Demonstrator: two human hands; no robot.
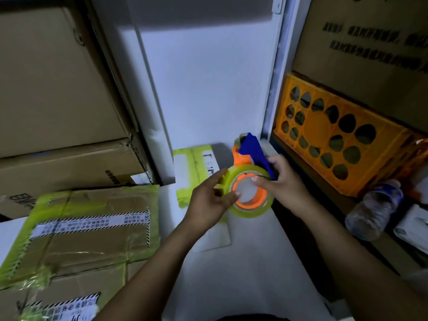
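Left hand [210,200] wraps the roll [252,213] from its left side, thumb tip on the orange core. Right hand [282,181] is curled round the dispenser [252,147] at its blue handle, thumb on the core too. Whole thing's held up over the white table [254,262], roll facing the camera. Taped box [194,163] right behind it, orange crate [324,135] and bottle [375,209] off right.
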